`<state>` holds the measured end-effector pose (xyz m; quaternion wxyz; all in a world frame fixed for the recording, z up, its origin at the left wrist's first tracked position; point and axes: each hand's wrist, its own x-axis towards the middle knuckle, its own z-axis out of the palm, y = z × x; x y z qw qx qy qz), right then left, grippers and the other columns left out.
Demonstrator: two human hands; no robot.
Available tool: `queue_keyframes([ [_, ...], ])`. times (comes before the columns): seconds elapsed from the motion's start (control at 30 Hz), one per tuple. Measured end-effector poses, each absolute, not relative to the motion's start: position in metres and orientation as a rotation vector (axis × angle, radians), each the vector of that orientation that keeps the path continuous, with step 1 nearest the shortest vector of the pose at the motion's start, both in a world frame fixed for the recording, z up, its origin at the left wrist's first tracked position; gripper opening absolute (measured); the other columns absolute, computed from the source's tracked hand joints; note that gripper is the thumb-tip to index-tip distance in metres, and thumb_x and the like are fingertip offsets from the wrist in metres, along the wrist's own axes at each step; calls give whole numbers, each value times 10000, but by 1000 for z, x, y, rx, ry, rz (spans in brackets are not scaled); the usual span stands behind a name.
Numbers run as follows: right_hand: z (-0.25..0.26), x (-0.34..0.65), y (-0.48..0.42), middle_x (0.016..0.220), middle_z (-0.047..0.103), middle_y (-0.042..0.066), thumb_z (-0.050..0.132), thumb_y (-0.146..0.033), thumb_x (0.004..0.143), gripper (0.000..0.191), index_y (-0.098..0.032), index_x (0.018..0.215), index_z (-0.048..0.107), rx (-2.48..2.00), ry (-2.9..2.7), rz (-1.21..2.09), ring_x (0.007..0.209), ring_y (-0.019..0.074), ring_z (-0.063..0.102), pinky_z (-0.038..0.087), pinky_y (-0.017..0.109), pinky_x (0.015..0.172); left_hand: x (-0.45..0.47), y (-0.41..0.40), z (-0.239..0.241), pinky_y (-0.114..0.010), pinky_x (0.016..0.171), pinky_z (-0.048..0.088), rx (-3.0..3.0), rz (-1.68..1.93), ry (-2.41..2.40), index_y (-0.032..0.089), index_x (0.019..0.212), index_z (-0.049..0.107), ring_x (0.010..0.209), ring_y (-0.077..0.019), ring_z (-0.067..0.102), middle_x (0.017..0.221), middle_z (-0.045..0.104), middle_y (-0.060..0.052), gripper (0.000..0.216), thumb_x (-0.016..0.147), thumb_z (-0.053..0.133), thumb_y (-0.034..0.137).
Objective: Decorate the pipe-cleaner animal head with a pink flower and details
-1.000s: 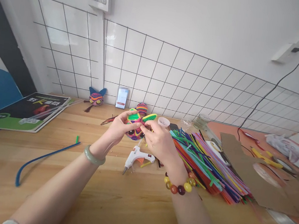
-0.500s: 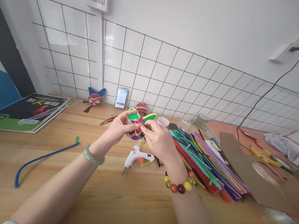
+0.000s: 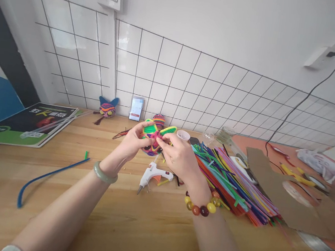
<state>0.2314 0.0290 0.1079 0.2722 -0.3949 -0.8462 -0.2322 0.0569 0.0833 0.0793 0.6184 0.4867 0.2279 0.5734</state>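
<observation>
Between my two hands is a colourful pipe-cleaner animal head [image 3: 150, 153] with green ears edged in yellow and a pink piece at its middle. My left hand [image 3: 133, 141] is closed around its left side, thumb on the front. Thumb and fingers of my right hand [image 3: 176, 153] pinch at the pink piece near the right ear; the fingertips partly hide what they grip. Below the hands a white hot glue gun [image 3: 153, 174] lies on the wooden table [image 3: 129, 227], nozzle toward me.
Bundled pipe cleaners [image 3: 230, 183] lie to the right, beside cardboard [image 3: 273, 184]. A blue pipe cleaner [image 3: 46, 176] and a magazine [image 3: 41, 119] are at left. Against the wall stand a blue-eared head [image 3: 107, 108], a phone [image 3: 136, 108] and a striped ball [image 3: 158, 120].
My hands keep the same hold on the animal head, with only a very slight shift of the fingers. The camera view has moved a little.
</observation>
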Motion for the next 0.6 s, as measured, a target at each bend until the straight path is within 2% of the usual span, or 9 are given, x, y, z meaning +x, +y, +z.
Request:
queue_keyframes([
  [0.6,107,232,30,1039,664,103,453,-91,922,337,-164,1161,680,-1046,-2279,-610,847,196,607,475,326,705,57,81,82,-257,674,508,1129,1324,568,187,1089,609,728,-132,630,932,679,-20,591,548,838,133],
])
